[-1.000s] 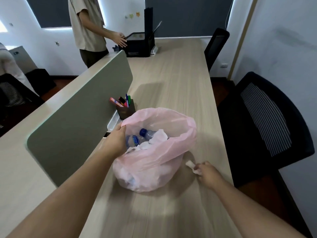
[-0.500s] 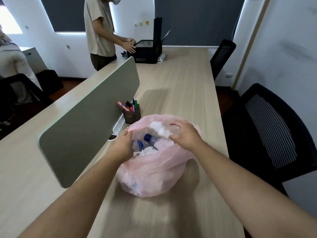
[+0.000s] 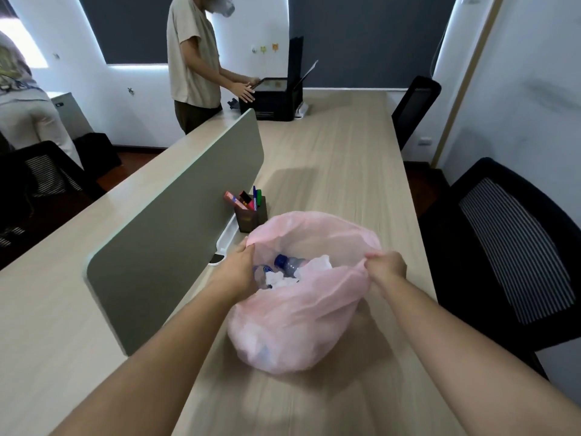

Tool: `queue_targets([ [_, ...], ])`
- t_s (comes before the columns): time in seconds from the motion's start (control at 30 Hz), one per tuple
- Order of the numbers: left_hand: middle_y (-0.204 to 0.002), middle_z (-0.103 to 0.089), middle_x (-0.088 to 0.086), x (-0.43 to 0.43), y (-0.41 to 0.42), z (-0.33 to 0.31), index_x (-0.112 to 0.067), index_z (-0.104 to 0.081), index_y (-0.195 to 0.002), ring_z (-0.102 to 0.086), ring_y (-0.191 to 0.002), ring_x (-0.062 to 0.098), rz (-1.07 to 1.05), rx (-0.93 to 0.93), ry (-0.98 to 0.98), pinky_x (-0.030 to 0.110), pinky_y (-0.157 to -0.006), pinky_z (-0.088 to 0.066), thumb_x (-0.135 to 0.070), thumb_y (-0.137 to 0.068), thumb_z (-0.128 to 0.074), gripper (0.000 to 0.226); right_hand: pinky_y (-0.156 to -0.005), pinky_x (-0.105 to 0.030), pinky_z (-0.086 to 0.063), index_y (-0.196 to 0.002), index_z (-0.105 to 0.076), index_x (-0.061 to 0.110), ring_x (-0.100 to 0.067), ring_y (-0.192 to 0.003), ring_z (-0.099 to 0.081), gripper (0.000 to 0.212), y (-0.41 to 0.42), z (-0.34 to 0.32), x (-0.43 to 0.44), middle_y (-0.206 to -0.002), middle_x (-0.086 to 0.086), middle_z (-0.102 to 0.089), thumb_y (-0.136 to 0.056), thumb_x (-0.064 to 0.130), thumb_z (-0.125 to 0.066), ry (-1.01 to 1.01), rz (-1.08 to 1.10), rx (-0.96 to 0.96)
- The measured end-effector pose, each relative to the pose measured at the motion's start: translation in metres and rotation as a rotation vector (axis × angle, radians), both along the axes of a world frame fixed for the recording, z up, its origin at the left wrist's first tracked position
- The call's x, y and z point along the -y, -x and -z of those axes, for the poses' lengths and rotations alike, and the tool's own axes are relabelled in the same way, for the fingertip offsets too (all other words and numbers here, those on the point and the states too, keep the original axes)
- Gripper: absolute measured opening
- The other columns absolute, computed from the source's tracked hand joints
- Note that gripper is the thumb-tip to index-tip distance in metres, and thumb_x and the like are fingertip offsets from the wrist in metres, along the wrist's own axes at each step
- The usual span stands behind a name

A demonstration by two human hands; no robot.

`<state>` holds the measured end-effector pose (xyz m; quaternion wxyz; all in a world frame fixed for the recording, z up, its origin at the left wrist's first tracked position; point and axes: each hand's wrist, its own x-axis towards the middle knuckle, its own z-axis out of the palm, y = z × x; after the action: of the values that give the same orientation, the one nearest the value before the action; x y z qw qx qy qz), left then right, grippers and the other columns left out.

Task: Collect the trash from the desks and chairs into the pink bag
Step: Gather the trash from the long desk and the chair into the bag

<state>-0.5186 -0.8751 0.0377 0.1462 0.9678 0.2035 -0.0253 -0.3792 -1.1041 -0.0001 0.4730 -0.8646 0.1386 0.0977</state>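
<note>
The pink bag (image 3: pixel 301 319) sits on the wooden desk (image 3: pixel 339 158), its mouth held wide. My left hand (image 3: pixel 239 272) grips the left side of the rim. On the right side of the rim my right hand (image 3: pixel 385 265) pinches the plastic. Inside the bag lie a clear plastic bottle with a blue cap (image 3: pixel 287 265) and crumpled white tissue (image 3: pixel 309 269). More pale trash shows through the bag's lower wall.
A grey-green divider panel (image 3: pixel 176 221) runs along the desk's left side, with a dark pen holder (image 3: pixel 250 217) beside the bag. Black chairs stand at right (image 3: pixel 509 247) and far right (image 3: pixel 415 105). A person (image 3: pixel 195 67) handles a black printer (image 3: pixel 276 96) at the far end.
My right hand picked a white tissue off the desk, dropped it into the bag, then moved to the bag's right rim and took hold of it. My left hand kept its grip.
</note>
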Motion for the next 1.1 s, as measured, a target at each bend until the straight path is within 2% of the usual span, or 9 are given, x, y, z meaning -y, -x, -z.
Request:
queue_targets([
  [0.1,-0.152,-0.031,-0.005,-0.005,-0.02,-0.011,-0.022,-0.028,-0.147,-0.057,-0.107,0.026,-0.004,0.025,-0.002,0.034,-0.076,-0.052,-0.019,-0.078,-0.066,0.079,-0.1,-0.03,-0.047,-0.116,-0.069,0.013,-0.029,-0.117,-0.058,0.04,-0.009,-0.029,0.01,-0.128,-0.008,-0.062,-0.085,0.001,-0.047,0.018,0.0,0.152],
  [0.2,-0.157,-0.019,-0.008,-0.005,-0.041,-0.018,-0.021,-0.024,-0.147,-0.059,-0.106,0.027,0.04,0.055,-0.027,0.037,-0.074,-0.053,-0.019,-0.076,-0.065,0.082,-0.106,-0.029,-0.042,-0.121,-0.066,0.011,-0.027,-0.123,-0.054,0.042,-0.017,-0.05,0.021,-0.133,-0.007,-0.059,-0.086,-0.001,-0.044,0.043,0.001,0.244],
  [0.3,-0.159,-0.011,-0.006,-0.002,-0.063,-0.016,-0.021,-0.02,-0.149,-0.058,-0.112,0.03,0.08,0.052,0.036,0.037,-0.084,-0.05,-0.015,-0.074,-0.065,0.088,-0.108,-0.031,-0.04,-0.126,-0.062,0.012,-0.029,-0.126,-0.051,0.043,-0.022,-0.057,0.033,-0.137,-0.008,-0.055,-0.089,0.0,-0.045,0.122,0.004,0.269],
  [0.47,-0.161,-0.007,-0.003,0.014,-0.093,-0.008,-0.022,-0.012,-0.151,-0.051,-0.125,0.029,0.138,-0.038,0.02,0.038,-0.098,-0.047,-0.027,-0.075,-0.071,0.097,-0.105,-0.03,-0.041,-0.13,-0.058,0.014,-0.029,-0.125,-0.051,0.046,-0.024,-0.048,0.057,-0.139,-0.009,-0.053,-0.09,-0.001,-0.043,0.194,-0.022,0.21],
  [0.63,-0.161,-0.002,-0.002,0.038,-0.102,-0.025,-0.03,-0.031,-0.144,-0.046,-0.129,0.028,0.09,-0.099,-0.123,0.039,-0.094,-0.046,-0.034,-0.082,-0.065,0.071,-0.091,-0.032,-0.051,-0.124,-0.062,0.026,-0.027,-0.109,-0.061,0.041,-0.028,-0.065,0.088,-0.126,-0.005,-0.063,-0.085,0.017,-0.055,0.328,-0.127,0.201],
  [0.77,-0.161,-0.005,0.006,0.087,-0.114,-0.059,-0.032,-0.043,-0.136,-0.031,-0.136,0.032,0.151,0.052,-0.276,0.046,-0.105,-0.033,-0.048,-0.081,-0.064,0.061,-0.092,-0.031,-0.05,-0.107,-0.071,0.027,-0.023,-0.108,-0.062,0.028,-0.051,-0.109,0.134,-0.118,0.0,-0.068,-0.081,0.029,-0.061,0.395,-0.037,0.358],
  [0.83,-0.16,-0.01,0.006,0.124,-0.122,-0.066,-0.031,-0.043,-0.135,-0.029,-0.138,0.031,0.263,0.165,-0.242,0.045,-0.107,-0.031,-0.045,-0.08,-0.064,0.061,-0.088,-0.03,-0.05,-0.103,-0.071,0.026,-0.023,-0.105,-0.062,0.024,-0.062,-0.126,0.163,-0.115,-0.001,-0.068,-0.082,0.026,-0.06,0.431,-0.002,0.398],
  [0.93,-0.159,-0.016,0.001,0.196,-0.128,-0.058,-0.03,-0.037,-0.14,-0.032,-0.138,0.026,0.512,0.253,-0.077,0.042,-0.11,-0.033,-0.044,-0.079,-0.066,0.069,-0.087,-0.029,-0.047,-0.114,-0.066,0.022,-0.024,-0.107,-0.06,0.03,-0.078,-0.133,0.214,-0.12,-0.004,-0.064,-0.085,0.022,-0.06,0.481,0.018,0.397],
  [1.1,-0.158,-0.016,-0.001,0.314,-0.13,0.003,-0.027,-0.006,-0.153,-0.026,-0.143,0.019,0.708,-0.036,0.214,0.033,-0.115,-0.029,-0.05,-0.067,-0.08,0.115,-0.099,-0.037,-0.043,-0.14,-0.042,0.019,-0.031,-0.123,-0.05,0.066,-0.087,-0.107,0.286,-0.138,-0.012,-0.047,-0.08,0.027,-0.068,0.4,-0.078,0.273],
])
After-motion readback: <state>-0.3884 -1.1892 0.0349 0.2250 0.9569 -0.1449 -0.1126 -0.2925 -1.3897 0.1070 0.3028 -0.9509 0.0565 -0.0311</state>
